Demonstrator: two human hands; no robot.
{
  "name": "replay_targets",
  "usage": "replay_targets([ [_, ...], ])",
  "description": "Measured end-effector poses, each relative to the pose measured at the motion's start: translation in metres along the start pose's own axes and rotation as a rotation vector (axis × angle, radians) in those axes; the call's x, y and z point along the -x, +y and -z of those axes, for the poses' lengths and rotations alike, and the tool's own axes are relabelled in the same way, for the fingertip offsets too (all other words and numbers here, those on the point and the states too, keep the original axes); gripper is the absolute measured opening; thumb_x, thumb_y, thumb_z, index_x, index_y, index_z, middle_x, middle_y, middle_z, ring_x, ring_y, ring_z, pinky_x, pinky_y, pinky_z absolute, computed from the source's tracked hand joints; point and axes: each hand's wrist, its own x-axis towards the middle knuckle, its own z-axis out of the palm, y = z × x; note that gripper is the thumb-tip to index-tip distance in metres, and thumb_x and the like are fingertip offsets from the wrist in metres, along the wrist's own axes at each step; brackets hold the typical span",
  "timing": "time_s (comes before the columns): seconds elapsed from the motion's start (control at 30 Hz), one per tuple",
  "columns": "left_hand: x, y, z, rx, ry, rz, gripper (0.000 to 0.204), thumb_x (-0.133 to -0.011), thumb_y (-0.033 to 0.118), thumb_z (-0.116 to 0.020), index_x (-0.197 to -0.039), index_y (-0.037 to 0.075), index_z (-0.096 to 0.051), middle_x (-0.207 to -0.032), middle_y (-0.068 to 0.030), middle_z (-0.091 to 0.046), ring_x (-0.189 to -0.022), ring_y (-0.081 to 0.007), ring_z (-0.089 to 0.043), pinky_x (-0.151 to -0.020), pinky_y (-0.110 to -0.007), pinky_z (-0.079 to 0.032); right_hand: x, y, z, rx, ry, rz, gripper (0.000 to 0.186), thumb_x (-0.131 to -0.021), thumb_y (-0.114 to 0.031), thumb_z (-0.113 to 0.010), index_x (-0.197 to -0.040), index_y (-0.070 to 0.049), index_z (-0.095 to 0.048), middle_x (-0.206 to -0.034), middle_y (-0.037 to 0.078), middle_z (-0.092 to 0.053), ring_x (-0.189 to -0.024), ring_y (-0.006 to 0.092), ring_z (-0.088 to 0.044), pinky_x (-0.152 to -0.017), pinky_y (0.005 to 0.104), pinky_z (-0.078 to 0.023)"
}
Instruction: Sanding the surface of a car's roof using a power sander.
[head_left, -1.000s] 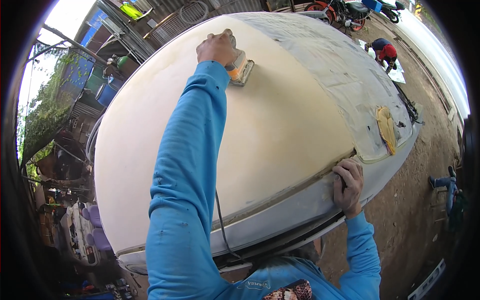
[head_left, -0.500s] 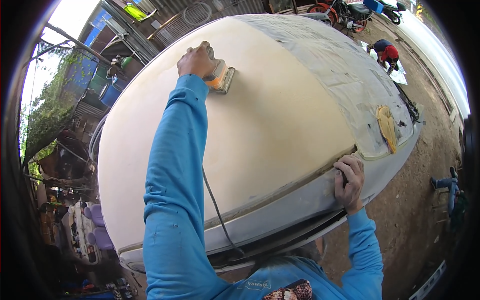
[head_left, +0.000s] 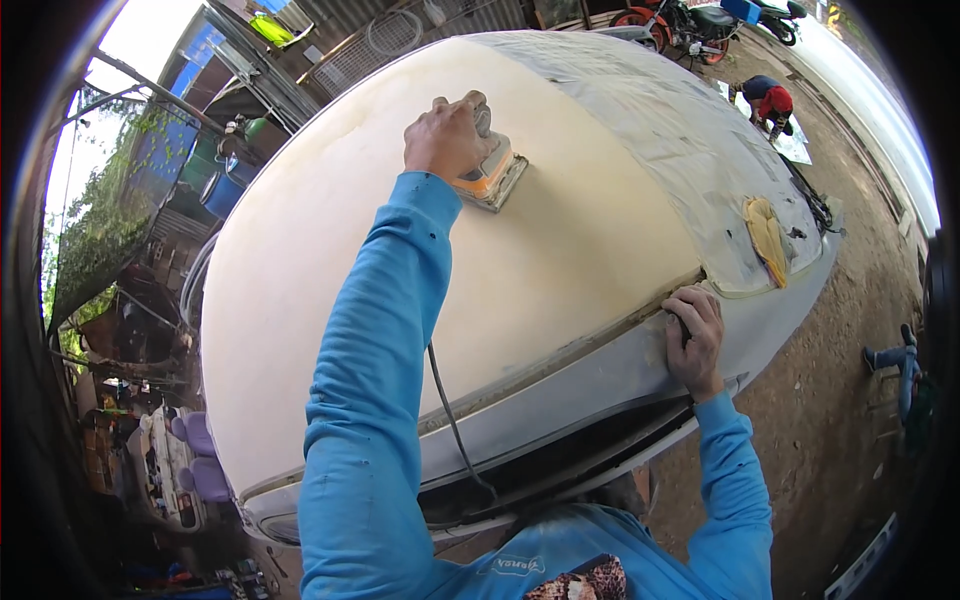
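A car roof (head_left: 560, 260) with a pale cream surface spreads out in front of me. My left hand (head_left: 445, 138) is wrapped round the top of an orange and grey power sander (head_left: 490, 183), whose flat square pad rests on the roof. A dark cord (head_left: 452, 425) runs down from beneath my left arm over the near side of the car. At the roof's near right edge, my right hand (head_left: 696, 338) is closed with bent fingers over the edge strip (head_left: 590, 345); its palm side is partly hidden.
Grey masking sheets (head_left: 640, 120) cover the car beyond the roof's right side, with a yellow cloth (head_left: 765, 235) lying on them. A person in a red cap (head_left: 775, 103) bends over at the far right. Motorcycles (head_left: 690, 30) stand at the back; blue barrels (head_left: 222, 192) are far left.
My left hand has slid the sander to the right and slightly nearer across the roof. My right hand keeps its place on the edge.
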Motion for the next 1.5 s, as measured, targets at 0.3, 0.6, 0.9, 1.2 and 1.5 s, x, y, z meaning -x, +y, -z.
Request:
replay_targets([
  [0.3,0.023,0.010,0.004,0.018,0.009,-0.043,0.062,-0.081,0.043,-0.076,-0.137,0.025,-0.059,-0.122,-0.0155,-0.067,-0.109,-0.0343,-0.070,-0.094,-0.044,-0.056,0.004,0.003,0.000,-0.007,0.013,0.011,0.019,-0.079,-0.002,-0.063,-0.097,-0.002,-0.069,-0.102,0.014,-0.066,-0.103,0.0368,-0.062,-0.096,0.0447,-0.046],
  [0.6,0.004,-0.042,0.004,-0.054,-0.013,0.187,0.068,-0.080,0.048,-0.077,-0.140,0.024,-0.057,-0.127,-0.0161,-0.066,-0.118,-0.0333,-0.066,-0.100,-0.046,-0.053,0.005,0.007,-0.001,-0.022,0.029,0.001,0.019,-0.078,-0.001,-0.065,-0.096,-0.002,-0.071,-0.101,0.014,-0.067,-0.102,0.0359,-0.063,-0.097,0.0449,-0.047],
  [0.9,0.012,-0.019,0.007,-0.036,-0.008,0.136,0.065,-0.082,0.048,-0.076,-0.139,0.024,-0.057,-0.127,-0.0173,-0.065,-0.116,-0.0346,-0.067,-0.099,-0.047,-0.054,0.004,0.006,0.001,-0.027,0.020,0.006,0.018,-0.079,-0.002,-0.064,-0.096,-0.002,-0.070,-0.101,0.014,-0.067,-0.102,0.0360,-0.062,-0.097,0.0449,-0.047],
  [1.2,0.026,0.017,0.010,0.016,0.011,0.004,0.061,-0.082,0.042,-0.078,-0.137,0.023,-0.060,-0.123,-0.0153,-0.066,-0.108,-0.0334,-0.070,-0.094,-0.044,-0.057,0.004,0.004,0.001,-0.017,0.019,0.016,0.019,-0.079,-0.003,-0.064,-0.097,-0.002,-0.070,-0.103,0.014,-0.067,-0.103,0.0370,-0.062,-0.097,0.0449,-0.047],
  [1.5,0.010,-0.069,0.007,-0.063,-0.019,0.208,0.068,-0.081,0.050,-0.075,-0.140,0.022,-0.056,-0.128,-0.0179,-0.066,-0.119,-0.0352,-0.065,-0.101,-0.047,-0.052,0.004,0.007,0.001,-0.017,0.004,0.019,0.020,-0.078,-0.003,-0.063,-0.097,-0.001,-0.070,-0.101,0.014,-0.067,-0.102,0.0366,-0.063,-0.097,0.0447,-0.047],
])
